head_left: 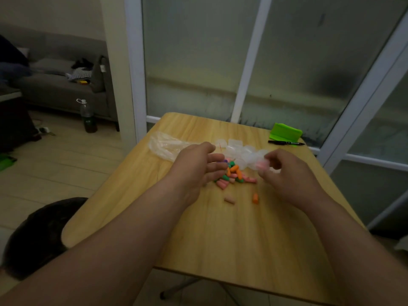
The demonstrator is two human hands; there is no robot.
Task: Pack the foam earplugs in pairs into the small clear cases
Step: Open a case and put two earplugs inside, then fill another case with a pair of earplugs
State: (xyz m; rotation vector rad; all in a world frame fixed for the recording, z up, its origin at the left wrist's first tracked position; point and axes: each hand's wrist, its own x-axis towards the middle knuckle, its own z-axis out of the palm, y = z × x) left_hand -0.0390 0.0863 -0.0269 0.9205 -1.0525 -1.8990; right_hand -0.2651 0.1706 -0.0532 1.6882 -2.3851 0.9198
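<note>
A heap of pink, orange and green foam earplugs (234, 175) lies in the middle of the wooden table (198, 228). Behind it sits a cluster of small clear cases (240, 149). My right hand (287, 175) holds one clear case (263, 165) with pink earplugs inside it, fingers curled round it. My left hand (196, 164) hovers over the left edge of the heap, fingers loosely extended, a purple plug just at its fingertips. One pink earplug (229, 200) and one orange earplug (255, 198) lie apart, nearer to me.
A crumpled clear plastic bag (163, 143) lies left of the cases. A green box (286, 131) and a black marker (286, 142) sit at the table's far right corner. Glass partition panels stand behind; a dark seat is at lower left.
</note>
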